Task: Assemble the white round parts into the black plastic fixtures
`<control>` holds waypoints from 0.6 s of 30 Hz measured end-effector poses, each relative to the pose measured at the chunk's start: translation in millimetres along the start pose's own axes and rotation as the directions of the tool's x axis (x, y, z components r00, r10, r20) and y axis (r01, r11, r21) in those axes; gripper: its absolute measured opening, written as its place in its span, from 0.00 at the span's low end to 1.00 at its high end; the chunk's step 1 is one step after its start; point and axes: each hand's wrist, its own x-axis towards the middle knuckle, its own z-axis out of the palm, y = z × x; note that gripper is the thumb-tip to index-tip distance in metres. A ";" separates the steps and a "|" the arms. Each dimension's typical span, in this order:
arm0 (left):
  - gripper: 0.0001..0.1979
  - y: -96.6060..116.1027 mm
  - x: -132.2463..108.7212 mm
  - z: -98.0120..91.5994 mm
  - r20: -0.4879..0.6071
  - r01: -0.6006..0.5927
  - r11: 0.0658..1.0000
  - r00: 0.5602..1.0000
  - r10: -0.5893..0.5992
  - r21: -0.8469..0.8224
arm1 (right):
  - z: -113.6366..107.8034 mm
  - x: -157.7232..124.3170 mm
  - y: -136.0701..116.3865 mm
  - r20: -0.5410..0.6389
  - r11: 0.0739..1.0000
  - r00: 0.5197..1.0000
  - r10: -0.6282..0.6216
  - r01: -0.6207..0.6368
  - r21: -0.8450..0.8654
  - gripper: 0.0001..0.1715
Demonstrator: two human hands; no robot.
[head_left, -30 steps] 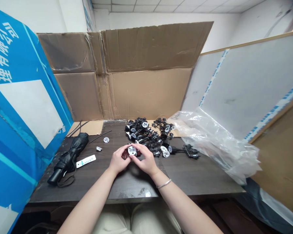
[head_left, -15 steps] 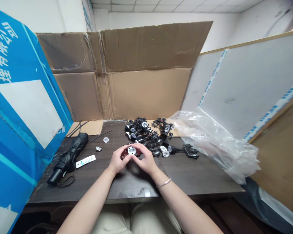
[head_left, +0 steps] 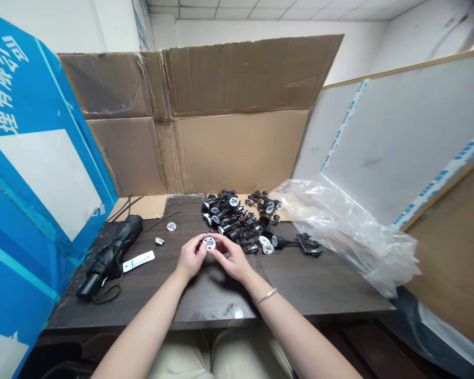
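Observation:
Between both hands, a small round white disc point(head_left: 209, 243) with dark holes faces up toward me, just above the table. My left hand point(head_left: 191, 257) is closed on its left side, thumb against the rim. My right hand point(head_left: 232, 257) curls around from the other side, its thumb at the lower right edge. Whatever is under the disc is hidden by the fingers. Right behind the hands lies a pile of black parts point(head_left: 231, 223), several with white disc ends. Another white disc point(head_left: 171, 226) and a small white piece point(head_left: 159, 241) rest to the left.
A folded black umbrella point(head_left: 116, 247) and a white remote-like strip point(head_left: 138, 261) lie on the left of the dark table point(head_left: 312, 287). Clear plastic sheeting point(head_left: 351, 237) covers the right side. A cardboard panel point(head_left: 240, 152) stands at the back, and a thin black rod point(head_left: 161, 221) lies before it.
The white disc has shifted slightly left and up in my hands, and my fingers have moved around its edge. Things on the table stay where they were.

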 end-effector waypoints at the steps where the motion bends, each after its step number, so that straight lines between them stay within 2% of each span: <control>1: 0.15 -0.2 -0.1 0.5 0.000 -0.002 1.000 1.000 0.002 0.003 | -0.1 -0.2 1.0 0.010 1.000 1.000 0.016 -0.016 0.013 0.20; 7: 0.16 -2.5 -1.2 5.2 0.006 -0.029 0.999 1.000 0.028 0.029 | 2.7 -1.5 9.0 0.045 0.996 0.995 0.093 -0.092 -0.012 0.22; 18: 0.15 1.0 -1.8 6.1 0.033 -0.088 0.992 0.996 0.086 0.086 | 2.4 -0.1 8.3 -0.048 0.998 0.999 0.012 -0.015 -0.054 0.18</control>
